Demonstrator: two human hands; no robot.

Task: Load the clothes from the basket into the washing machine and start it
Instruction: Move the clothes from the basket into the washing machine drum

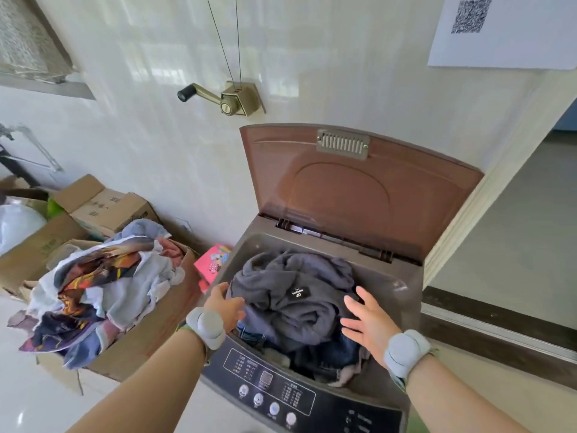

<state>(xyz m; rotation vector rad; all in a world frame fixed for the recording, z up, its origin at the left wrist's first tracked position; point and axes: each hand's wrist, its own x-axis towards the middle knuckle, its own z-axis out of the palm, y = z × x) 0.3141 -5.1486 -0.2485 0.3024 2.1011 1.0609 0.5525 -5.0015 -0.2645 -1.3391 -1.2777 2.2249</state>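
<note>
A top-loading washing machine stands open, its brown lid raised against the wall. Its drum is heaped with dark clothes, topped by a grey garment with a small black label. My left hand rests at the left edge of that pile, fingers bent against the cloth. My right hand hovers with fingers spread at the pile's right side, touching or just above it. To the left, a cardboard box serves as the basket, piled with mixed light and patterned clothes.
The machine's control panel with round buttons faces me at the bottom. More cardboard boxes stand behind the basket. A pink packet lies between box and machine. A crank handle is fixed on the wall. A doorway opens at right.
</note>
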